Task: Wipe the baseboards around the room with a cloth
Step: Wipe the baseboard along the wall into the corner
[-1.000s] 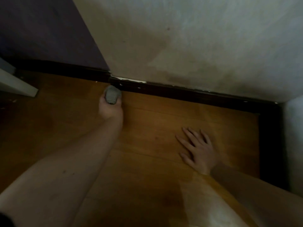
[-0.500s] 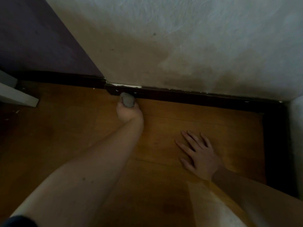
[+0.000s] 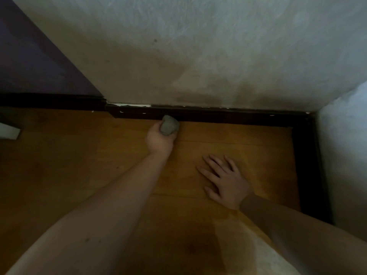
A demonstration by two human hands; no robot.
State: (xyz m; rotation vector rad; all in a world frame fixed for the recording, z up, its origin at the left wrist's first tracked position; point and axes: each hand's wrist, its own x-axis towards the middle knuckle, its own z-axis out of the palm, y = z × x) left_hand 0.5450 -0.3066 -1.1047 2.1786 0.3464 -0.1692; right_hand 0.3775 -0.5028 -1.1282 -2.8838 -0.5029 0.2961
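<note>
A dark brown baseboard [image 3: 228,116] runs along the foot of the pale wall and turns down the right side at the corner. My left hand [image 3: 159,138] grips a balled grey cloth [image 3: 169,126] and holds it against the baseboard's lower edge, just right of a chipped white patch. My right hand [image 3: 224,180] lies flat on the wooden floor with its fingers spread, a little right of and nearer than the left hand.
A purple wall [image 3: 29,56] with its own dark baseboard [image 3: 51,101] stands at the left. A white object's corner [image 3: 9,131] juts in at the left edge. The wooden floor [image 3: 79,165] fills the foreground; the right wall [image 3: 345,145] closes the corner.
My left hand has slid the cloth rightward along the baseboard, away from the chipped corner. My right hand has stayed planted on the floor.
</note>
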